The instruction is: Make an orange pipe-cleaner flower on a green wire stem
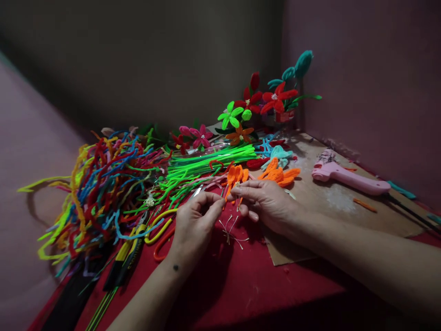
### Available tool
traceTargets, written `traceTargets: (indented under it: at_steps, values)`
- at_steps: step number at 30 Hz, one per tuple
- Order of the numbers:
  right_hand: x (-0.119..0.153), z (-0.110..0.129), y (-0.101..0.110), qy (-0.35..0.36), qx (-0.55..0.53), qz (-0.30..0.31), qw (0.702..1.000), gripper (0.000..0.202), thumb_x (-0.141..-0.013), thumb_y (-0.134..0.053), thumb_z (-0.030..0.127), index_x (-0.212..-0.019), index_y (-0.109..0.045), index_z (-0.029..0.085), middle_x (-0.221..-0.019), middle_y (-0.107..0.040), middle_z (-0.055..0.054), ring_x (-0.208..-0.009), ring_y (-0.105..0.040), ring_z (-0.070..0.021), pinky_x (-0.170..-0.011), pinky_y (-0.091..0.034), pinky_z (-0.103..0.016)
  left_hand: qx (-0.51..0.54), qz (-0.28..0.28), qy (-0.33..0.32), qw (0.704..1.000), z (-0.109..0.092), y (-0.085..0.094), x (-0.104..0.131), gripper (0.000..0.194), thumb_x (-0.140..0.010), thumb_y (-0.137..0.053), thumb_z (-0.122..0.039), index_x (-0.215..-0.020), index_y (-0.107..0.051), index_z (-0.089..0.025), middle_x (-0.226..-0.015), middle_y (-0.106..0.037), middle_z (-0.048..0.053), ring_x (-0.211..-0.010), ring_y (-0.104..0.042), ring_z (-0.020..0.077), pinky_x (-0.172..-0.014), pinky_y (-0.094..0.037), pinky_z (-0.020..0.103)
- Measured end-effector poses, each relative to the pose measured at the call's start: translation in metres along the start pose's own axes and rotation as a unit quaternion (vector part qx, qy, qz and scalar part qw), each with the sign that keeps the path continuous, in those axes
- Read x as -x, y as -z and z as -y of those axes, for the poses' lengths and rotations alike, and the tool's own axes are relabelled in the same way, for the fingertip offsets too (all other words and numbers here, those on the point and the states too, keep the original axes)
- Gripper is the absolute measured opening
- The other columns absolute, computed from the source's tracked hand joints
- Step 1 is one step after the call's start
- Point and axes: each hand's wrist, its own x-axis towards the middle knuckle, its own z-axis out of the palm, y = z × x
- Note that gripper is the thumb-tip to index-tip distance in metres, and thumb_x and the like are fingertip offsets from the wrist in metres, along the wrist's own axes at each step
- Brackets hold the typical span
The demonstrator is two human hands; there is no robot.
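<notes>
Red desk [262, 296] under it all, w/ a multicol. heap of fuzzy stems [103, 184] on the L and brown cardboard [289, 255] on the R. Green stem bundle [213, 158] lies mid-back; pink glue gun [358, 180] on the cardboard. R hand [272, 202]: grip pinched on pale stamens [237, 185], orange petals [275, 175] just behind. L hand [198, 220] near it, thumb & index drawn close; can't tell if they're gripping anything. Loose stamens [228, 234] on the desk below.

A pink glue gun [356, 178] lies on brown cardboard [375, 223]; a tangled heap of multicoloured pipe cleaners [103, 193] sits left of a bright green bundle [215, 158].
</notes>
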Motion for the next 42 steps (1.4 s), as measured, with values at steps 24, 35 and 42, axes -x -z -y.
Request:
traceTargets:
  at_steps: [24, 35, 42]
  values:
    - [-0.001, -0.009, 0.0, -0.024, 0.031, 0.019, 0.999, 0.017, -0.071, -0.067, 0.028, -0.073, -0.06, 0.012, -0.049, -0.057, 0.001, -0.035, -0.044, -0.0045, -0.032, -0.028, -0.016, 0.004, 0.069, 0.077, 0.995, -0.003, -0.011, 0.0, 0.02, -0.073, -0.058, -0.032, -0.069, -0.063, -0.013, -0.062, -0.063, 0.002, -0.054, -0.052, 0.0107, -0.052, -0.04, 0.021]
    - [0.007, -0.002, -0.003, -0.047, 0.085, 0.039, 0.994, 0.02, -0.075, -0.063, 0.031, -0.069, -0.063, 0.012, -0.043, -0.054, 0.001, -0.03, -0.038, -0.0036, -0.03, -0.022, -0.016, 0.102, 0.046, 0.045, 0.993, -0.01, 0.001, -0.003, 0.018, -0.071, -0.066, -0.027, -0.083, -0.066, -0.014, -0.073, -0.066, 0.001, -0.062, -0.056, 0.0103, -0.057, -0.042, 0.02]
    - [0.006, -0.005, 0.0, -0.069, 0.106, 0.063, 0.99, 0.015, -0.072, -0.064, 0.027, -0.067, -0.064, 0.012, -0.045, -0.055, 0.001, -0.033, -0.038, -0.0043, -0.029, -0.02, -0.016, 0.117, 0.076, 0.043, 0.989, -0.007, 0.0, -0.002, 0.008, -0.07, -0.066, -0.023, -0.074, -0.067, -0.015, -0.069, -0.065, 0.0, -0.061, -0.054, 0.0097, -0.058, -0.042, 0.02]
